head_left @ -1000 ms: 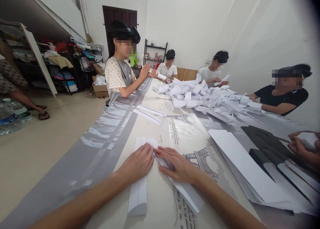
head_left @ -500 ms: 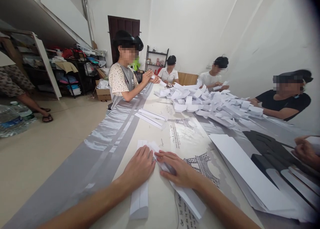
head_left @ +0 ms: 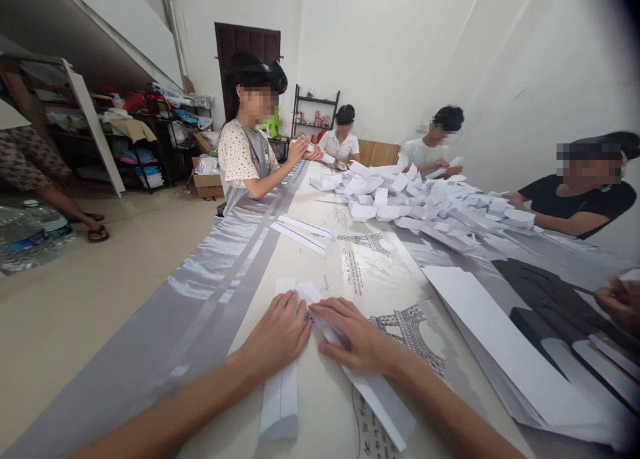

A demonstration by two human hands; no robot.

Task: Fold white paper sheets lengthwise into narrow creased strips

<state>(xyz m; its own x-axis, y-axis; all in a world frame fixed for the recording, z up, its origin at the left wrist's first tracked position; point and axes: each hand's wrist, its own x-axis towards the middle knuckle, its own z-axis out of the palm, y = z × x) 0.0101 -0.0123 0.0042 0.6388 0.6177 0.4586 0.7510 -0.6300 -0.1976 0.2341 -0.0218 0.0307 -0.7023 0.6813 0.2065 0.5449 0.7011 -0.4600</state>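
Note:
My left hand [head_left: 283,329] lies palm down over a folded white paper strip [head_left: 280,402] on the table, its fingers stretched forward and close together. The strip's far end and near end show beyond the hand. Close to its right, my right hand [head_left: 353,335] bends over a second folded paper strip [head_left: 383,405], which slants away from the first. Its fingers lie across the strip's upper part, with the thumb at the strip's left side. The fingertips of both hands nearly meet near the strips' far ends. Part of each strip is hidden under the hands.
Loose paper strips [head_left: 303,233] lie ahead. A large heap of folded white papers [head_left: 400,195] covers the table's far right. A stack of white sheets [head_left: 505,352] lies at the right. Several people sit around the table; a co-worker's hand [head_left: 617,302] shows at the right edge.
My hands and both strips stay in almost the same place, the right fingers shifting slightly. The view has moved a little. The person at the far left of the table has lowered their hands slightly.

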